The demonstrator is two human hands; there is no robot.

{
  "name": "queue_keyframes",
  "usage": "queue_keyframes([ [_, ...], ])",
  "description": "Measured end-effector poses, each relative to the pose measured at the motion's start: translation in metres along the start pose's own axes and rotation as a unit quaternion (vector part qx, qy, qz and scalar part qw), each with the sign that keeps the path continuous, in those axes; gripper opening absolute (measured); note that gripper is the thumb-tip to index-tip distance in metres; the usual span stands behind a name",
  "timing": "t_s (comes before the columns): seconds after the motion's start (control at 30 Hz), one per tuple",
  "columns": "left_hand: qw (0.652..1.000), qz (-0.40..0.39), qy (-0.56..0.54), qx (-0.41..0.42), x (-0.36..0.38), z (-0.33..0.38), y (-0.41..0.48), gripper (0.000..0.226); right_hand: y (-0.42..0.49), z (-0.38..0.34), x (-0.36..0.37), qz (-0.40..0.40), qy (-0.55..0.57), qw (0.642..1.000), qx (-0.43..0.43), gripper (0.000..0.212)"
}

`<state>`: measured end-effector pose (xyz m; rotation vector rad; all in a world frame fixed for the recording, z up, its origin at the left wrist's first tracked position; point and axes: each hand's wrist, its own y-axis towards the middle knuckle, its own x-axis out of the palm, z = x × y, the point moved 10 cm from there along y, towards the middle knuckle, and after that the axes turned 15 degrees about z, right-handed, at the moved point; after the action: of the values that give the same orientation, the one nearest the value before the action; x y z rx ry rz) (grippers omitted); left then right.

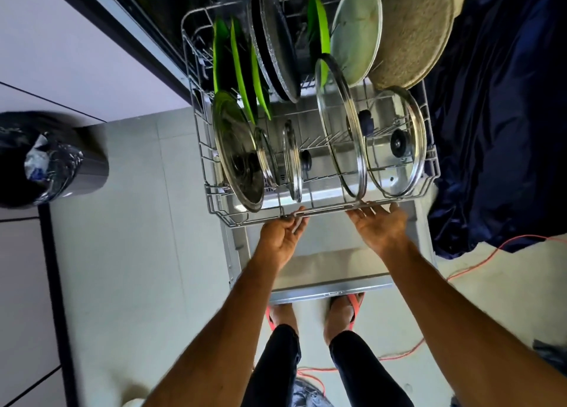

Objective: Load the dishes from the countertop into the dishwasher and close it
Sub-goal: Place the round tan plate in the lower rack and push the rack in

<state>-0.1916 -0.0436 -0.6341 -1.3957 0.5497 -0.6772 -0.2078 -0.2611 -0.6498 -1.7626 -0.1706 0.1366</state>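
The dishwasher's lower wire rack (211, 191) is pulled out over the open door (325, 262). It holds green plates (242, 78), dark pans (276, 53), a pale round plate (357, 29) and several glass lids (395, 142) standing on edge. My left hand (280, 234) curls around the rack's front rail at its left half. My right hand (380, 225) rests flat against the same rail to the right, fingers spread along the wire.
A grey waste bin (55, 161) with a plastic liner stands on the floor at left. Dark blue cloth (497, 115) hangs at right beside the rack. An orange cable (478, 262) trails over the floor. My feet in sandals (343, 311) stand at the door's edge.
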Motion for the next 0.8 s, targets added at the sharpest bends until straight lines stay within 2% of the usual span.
queue_keyframes([
  [0.1,1.000,-0.003,0.006,0.022,0.015,0.017,0.004,0.028,-0.003,-0.004,0.019,-0.032,0.024,0.999,-0.018,0.062],
  [0.2,0.999,0.000,0.017,0.035,0.027,0.033,0.012,0.024,-0.001,-0.010,0.039,-0.049,0.002,0.998,-0.049,0.039],
  [0.33,0.998,-0.002,0.020,0.058,0.050,0.058,0.015,0.023,0.006,-0.018,0.071,-0.036,-0.053,0.996,-0.069,0.036],
  [0.47,0.996,-0.017,0.023,0.085,0.075,0.087,0.018,0.025,0.014,-0.028,0.101,-0.044,-0.074,0.993,-0.080,0.021],
  [0.63,0.994,-0.023,0.030,0.104,0.105,0.120,0.023,0.023,0.021,-0.039,0.141,-0.067,-0.086,0.990,-0.092,0.029],
  [0.8,0.992,-0.033,0.033,0.121,0.136,0.153,0.024,0.023,0.032,-0.050,0.188,-0.099,-0.103,0.983,-0.116,0.022],
])
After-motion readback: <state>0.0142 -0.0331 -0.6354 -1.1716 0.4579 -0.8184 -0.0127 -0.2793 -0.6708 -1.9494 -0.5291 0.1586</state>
